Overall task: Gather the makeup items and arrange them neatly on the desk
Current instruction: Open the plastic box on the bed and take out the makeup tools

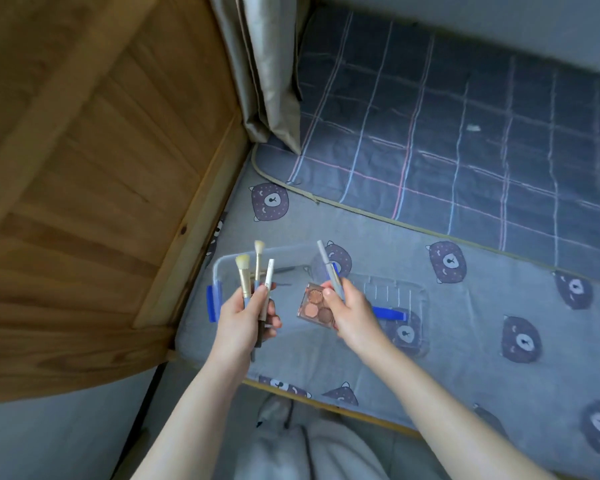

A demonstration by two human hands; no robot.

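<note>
My left hand grips a bunch of makeup tools: two cream-tipped brushes and a white pencil, all pointing up. My right hand holds a grey-blue makeup pen upright and also a small square eyeshadow palette with brown and copper pans. Both hands hover over a clear plastic storage box with blue latches that sits on the bed.
The box rests on a grey bear-print sheet. A dark checked quilt covers the far part of the bed. A wooden bed panel stands at left, a grey curtain hangs behind. My legs show below.
</note>
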